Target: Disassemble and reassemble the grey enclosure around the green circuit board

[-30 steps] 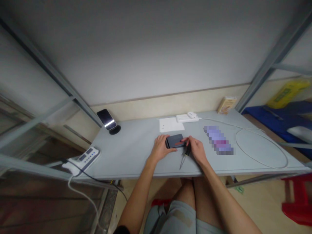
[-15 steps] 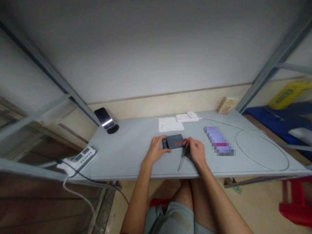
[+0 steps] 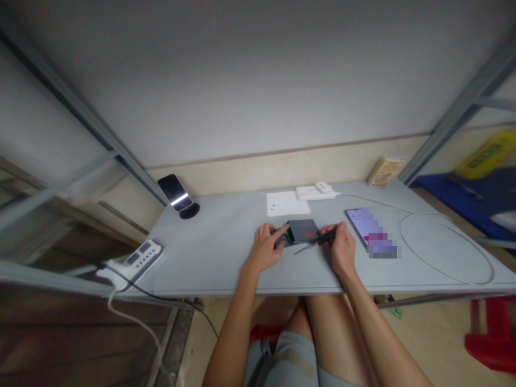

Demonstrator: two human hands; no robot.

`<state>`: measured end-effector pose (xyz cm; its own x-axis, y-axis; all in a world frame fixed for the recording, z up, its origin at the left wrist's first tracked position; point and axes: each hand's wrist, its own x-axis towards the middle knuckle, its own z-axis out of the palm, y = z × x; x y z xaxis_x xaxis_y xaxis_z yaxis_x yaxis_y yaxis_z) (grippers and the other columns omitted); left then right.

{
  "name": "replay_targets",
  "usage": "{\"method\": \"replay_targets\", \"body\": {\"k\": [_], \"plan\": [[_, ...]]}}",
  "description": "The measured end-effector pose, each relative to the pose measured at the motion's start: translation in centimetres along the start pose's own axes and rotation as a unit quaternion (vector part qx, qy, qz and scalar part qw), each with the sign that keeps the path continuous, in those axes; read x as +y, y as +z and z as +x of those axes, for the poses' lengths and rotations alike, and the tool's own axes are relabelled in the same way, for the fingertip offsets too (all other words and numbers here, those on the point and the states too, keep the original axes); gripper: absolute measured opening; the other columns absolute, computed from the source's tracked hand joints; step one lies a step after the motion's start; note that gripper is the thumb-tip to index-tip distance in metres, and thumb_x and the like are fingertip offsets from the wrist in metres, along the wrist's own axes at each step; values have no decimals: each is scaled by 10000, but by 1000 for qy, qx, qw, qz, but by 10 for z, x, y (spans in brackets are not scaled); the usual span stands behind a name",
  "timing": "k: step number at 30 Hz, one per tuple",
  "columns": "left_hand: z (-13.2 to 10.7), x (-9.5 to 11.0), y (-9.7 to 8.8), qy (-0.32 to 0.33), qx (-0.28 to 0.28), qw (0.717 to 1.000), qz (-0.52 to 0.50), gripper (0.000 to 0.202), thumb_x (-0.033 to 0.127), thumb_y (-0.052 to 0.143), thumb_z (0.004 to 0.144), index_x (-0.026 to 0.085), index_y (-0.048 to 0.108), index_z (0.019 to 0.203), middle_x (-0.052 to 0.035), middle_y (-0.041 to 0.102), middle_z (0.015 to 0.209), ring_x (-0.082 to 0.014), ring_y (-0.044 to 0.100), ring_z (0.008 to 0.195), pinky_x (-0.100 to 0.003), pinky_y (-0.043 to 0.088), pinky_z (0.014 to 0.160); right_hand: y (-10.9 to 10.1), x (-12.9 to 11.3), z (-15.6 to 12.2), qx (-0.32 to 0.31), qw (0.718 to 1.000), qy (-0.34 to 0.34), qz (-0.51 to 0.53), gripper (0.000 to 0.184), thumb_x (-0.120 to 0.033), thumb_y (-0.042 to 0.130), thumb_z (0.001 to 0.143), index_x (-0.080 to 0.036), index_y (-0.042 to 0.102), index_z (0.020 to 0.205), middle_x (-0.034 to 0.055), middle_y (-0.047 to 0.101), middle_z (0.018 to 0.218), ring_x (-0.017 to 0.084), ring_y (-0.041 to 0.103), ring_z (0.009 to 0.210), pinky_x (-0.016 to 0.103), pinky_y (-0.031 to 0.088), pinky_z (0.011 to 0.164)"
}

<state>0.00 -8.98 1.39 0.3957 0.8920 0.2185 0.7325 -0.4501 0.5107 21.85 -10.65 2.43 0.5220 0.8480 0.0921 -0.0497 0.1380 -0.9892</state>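
A flat dark grey electronic case (image 3: 304, 230) lies on the table in front of me, its cover shifted right so that a green circuit board (image 3: 288, 235) shows at the left end. My left hand (image 3: 264, 250) grips that end, with the index finger stretched over the board. In my right hand (image 3: 342, 247) is a screwdriver (image 3: 327, 236), its black handle in my fingers and its thin shaft pointing left along the case's near edge. Several tiny dark pieces, perhaps screws (image 3: 273, 207), rest on a white sheet (image 3: 288, 204) behind the case.
A phone (image 3: 365, 228) lies to the right, beside a looping white cable (image 3: 443, 215). White power strip (image 3: 314, 193) and small box (image 3: 386, 172) are at the back. Left are a phone on a stand (image 3: 175, 193) and another power strip (image 3: 137, 263).
The cover has slid right from the left end, exposing more of the green board. My right hand has moved away to the right, and the screwdriver has swung from pointing down to pointing left.
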Motion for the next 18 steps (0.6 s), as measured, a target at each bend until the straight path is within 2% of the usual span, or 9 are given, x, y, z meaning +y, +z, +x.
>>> {"method": "replay_targets", "body": {"k": [3, 6, 14, 18], "plan": [[0, 5, -2, -3, -14, 1000, 18, 652, 262, 561, 943, 401, 354, 1545, -72, 445, 1128, -258, 442, 1105, -446, 399, 1060, 1, 0, -3, -41, 998, 7, 39, 563, -770, 508, 845, -211, 540, 790, -9, 651, 677, 88, 462, 405, 246, 354, 410], [0, 7, -2, 1, -17, 1000, 24, 714, 224, 542, 928, 414, 287, 1568, -75, 454, 1123, -269, 443, 1116, -451, 392, 1059, 2, -2, -3, -57, 997, -1, 46, 537, -744, 529, 855, -208, 552, 826, 0, 678, 718, 87, 509, 416, 241, 386, 424], [-1, 7, 1, 9, -7, 1000, 18, 729, 163, 511, 897, 398, 321, 1560, -85, 507, 1227, -296, 447, 1159, -468, 378, 1071, 0, -2, -2, -37, 998, 8, 48, 401, -571, 745, 774, -215, 582, 864, -13, 679, 702, 97, 531, 448, 236, 429, 439], [-2, 9, 2, 7, -7, 1000, 21, 690, 131, 469, 904, 352, 358, 1548, -91, 521, 1260, -295, 455, 1169, -464, 381, 1075, -3, 5, 1, -4, 998, 19, 55, 471, -486, 826, 693, -223, 589, 1002, -20, 696, 709, 112, 557, 477, 231, 438, 447]]}}
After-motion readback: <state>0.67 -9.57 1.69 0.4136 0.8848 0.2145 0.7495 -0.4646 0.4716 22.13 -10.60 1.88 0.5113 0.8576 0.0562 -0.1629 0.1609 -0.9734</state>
